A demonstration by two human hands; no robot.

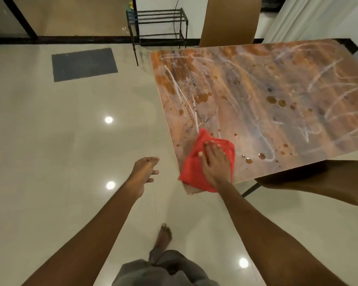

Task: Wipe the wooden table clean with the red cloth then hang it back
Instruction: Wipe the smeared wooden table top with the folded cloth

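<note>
Tile floor [70,141]: pale, glossy, ceiling lights mirrored in it; dark mat [84,64] lay well apart from the table.
Black rack [159,23]: stood at the far wall, beyond the table's far-left corner.
Chairs: brown chair back [229,19] at the far edge; brown seat [318,182] under the near edge, right of your arm.
Table [277,89]: wooden top, white streaks and brown drops over most of it.
Red cloth [191,169]: bunched on the near-left corner, one edge past the rim.
Right hand [214,162]: you pressed it flat on the cloth, fingers spread.
Left hand [145,174]: hung left of the table, fingers loose, holding nothing.
</note>
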